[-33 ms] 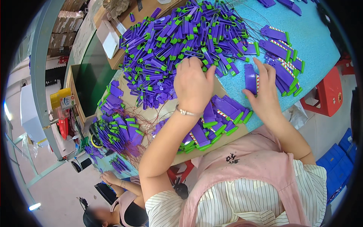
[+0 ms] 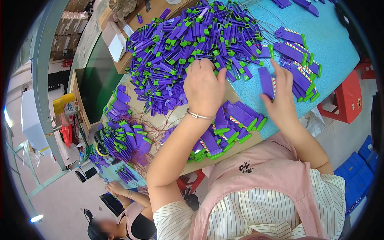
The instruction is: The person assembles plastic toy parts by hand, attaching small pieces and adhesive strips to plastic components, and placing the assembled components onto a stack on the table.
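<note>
A big heap of purple plastic pieces with green ends [image 2: 192, 44] covers the blue table [image 2: 336, 44]. My left hand [image 2: 204, 86] rests on the heap's near edge with its back up and its fingers curled down into the pieces; what they grip is hidden. My right hand [image 2: 282, 94] pinches a flat purple piece [image 2: 266, 82] upright just above the table. To its right, purple pieces with striped cards [image 2: 298, 60] lie in overlapping rows. Another row of purple pieces [image 2: 232, 124] lies along the table's near edge under my left wrist.
A second purple pile with thin red wires [image 2: 124, 136] lies at the left on brown cardboard [image 2: 240, 146]. A co-worker [image 2: 120, 216] sits at the lower left. A red stool [image 2: 346, 98] and blue crates [image 2: 360, 168] stand to the right, a green board [image 2: 94, 86] to the left.
</note>
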Motion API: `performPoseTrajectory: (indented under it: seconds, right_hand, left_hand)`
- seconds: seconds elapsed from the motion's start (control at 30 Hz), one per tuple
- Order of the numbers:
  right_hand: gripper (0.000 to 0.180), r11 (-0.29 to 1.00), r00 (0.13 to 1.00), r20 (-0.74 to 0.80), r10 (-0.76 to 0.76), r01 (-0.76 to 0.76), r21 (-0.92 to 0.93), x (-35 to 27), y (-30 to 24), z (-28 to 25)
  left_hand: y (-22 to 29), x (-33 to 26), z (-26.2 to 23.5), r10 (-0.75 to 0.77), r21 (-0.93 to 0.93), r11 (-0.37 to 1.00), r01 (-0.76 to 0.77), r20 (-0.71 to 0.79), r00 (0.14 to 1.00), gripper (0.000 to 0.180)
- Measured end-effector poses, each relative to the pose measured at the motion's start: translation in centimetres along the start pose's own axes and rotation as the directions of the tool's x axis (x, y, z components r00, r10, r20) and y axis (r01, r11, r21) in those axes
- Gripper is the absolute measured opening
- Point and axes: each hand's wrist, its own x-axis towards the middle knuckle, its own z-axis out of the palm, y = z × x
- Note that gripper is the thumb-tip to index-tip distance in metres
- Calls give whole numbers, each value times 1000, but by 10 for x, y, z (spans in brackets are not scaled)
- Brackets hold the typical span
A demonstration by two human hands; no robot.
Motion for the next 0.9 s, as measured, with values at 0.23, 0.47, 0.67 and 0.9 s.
performPoseTrajectory:
  seconds: [0.23,0.47,0.67,0.9]
  right_hand:
    - [14,634,868,470,163,-457,623,-16,6,-18]
    - [26,200,590,805,-65,-782,590,-7,-31,-14]
    - [25,173,575,812,-96,-794,583,-11,-38,-7]
    - [22,590,471,875,-116,-675,442,-5,-44,-18]
  left_hand:
    - [-14,-10,-7,-39,-343,938,45,23,999,12]
    - [17,-59,-56,-174,-854,305,421,385,906,34]
    - [12,-78,-54,-225,-838,307,452,397,890,40]
    - [-2,-87,-70,-61,-688,620,378,438,897,33]
